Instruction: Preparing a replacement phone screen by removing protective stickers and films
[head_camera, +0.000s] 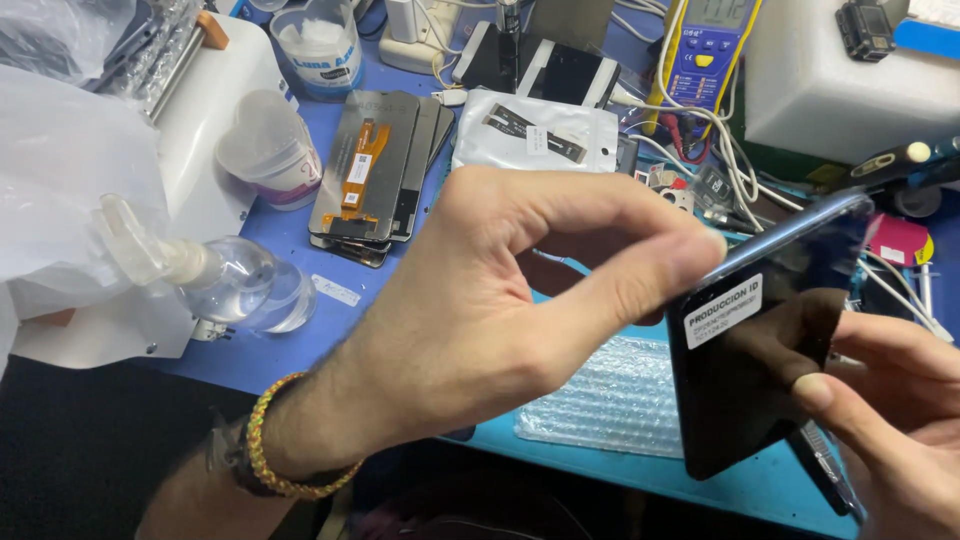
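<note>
a stack of phone screens lies at upper centre, a clear glass bottle at left, bubble wrap at lower centre, and a multimeter at the upper right.

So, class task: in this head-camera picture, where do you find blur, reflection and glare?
Head view: the left hand is slightly motion-blurred at its fingertips; the dark phone screen mirrors the right hand holding it; the clear bottle catches bright highlights; lighting is even and bright, with soft shadows on the blue mat.
</note>
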